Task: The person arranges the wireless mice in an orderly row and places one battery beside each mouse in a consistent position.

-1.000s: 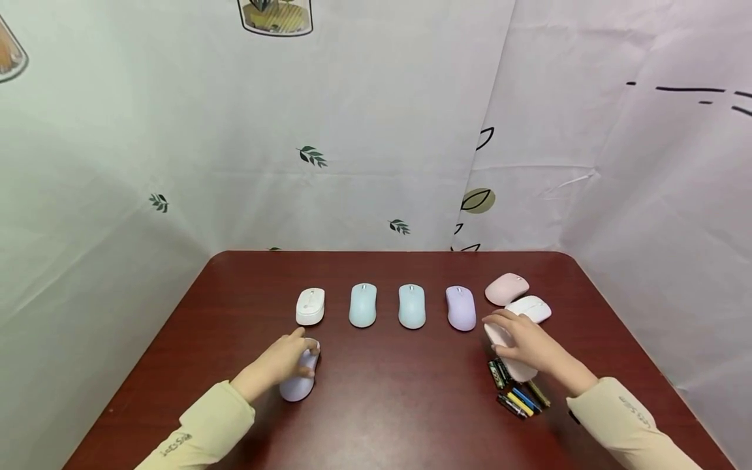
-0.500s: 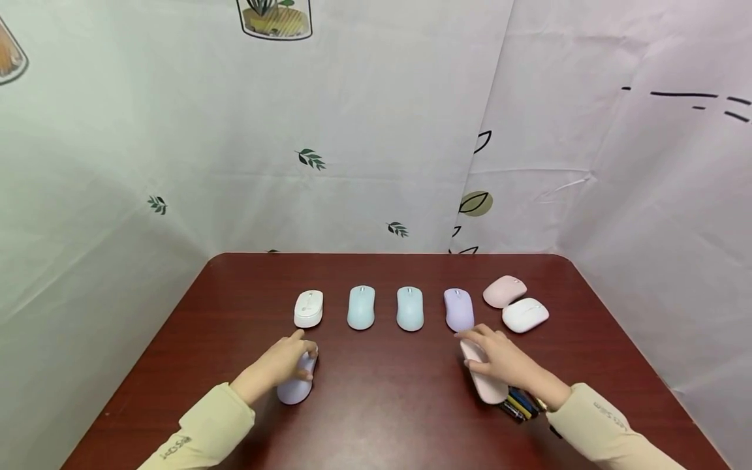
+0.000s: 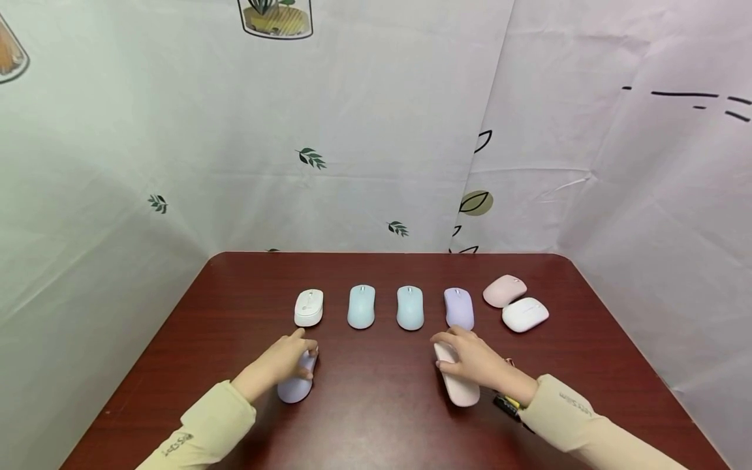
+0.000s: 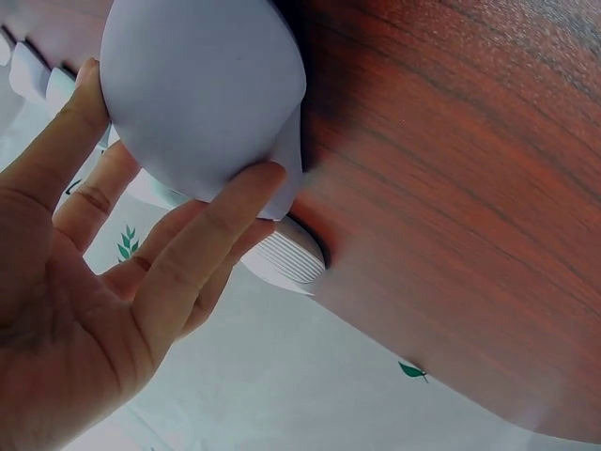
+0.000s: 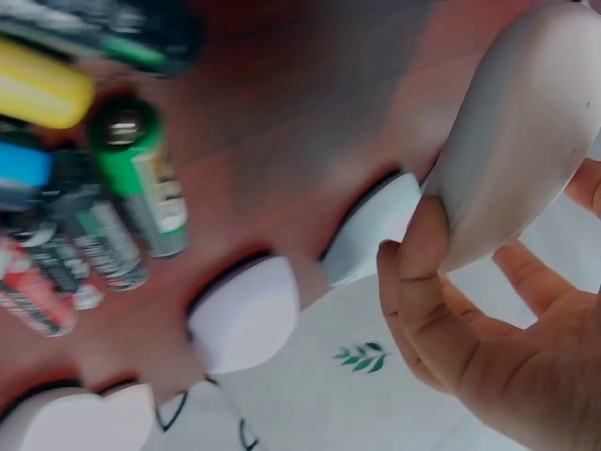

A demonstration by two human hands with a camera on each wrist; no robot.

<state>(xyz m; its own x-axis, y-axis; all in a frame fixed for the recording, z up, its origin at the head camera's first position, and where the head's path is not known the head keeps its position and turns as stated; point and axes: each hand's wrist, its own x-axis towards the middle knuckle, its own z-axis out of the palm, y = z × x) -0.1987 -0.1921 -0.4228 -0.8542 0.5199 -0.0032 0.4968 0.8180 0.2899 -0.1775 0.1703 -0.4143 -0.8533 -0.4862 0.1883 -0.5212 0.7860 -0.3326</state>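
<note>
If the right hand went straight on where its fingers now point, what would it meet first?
Probably the light blue mouse beside the purple mouse. The right hand, holding a pale pink mouse, points roughly that way, but its height is unclear.

In the lower left of the frame, a lavender mouse (image 3: 294, 390) is gripped by the left hand (image 3: 279, 365); right of lower centre, a pale pink mouse (image 3: 461, 391) is held by the right hand (image 3: 474, 359). Above them, a white mouse (image 3: 309, 308), two pale blue mice (image 3: 361, 307) (image 3: 410, 308) and a purple mouse (image 3: 459, 308) are lined up on the reddish-brown surface (image 3: 376, 424).
</note>
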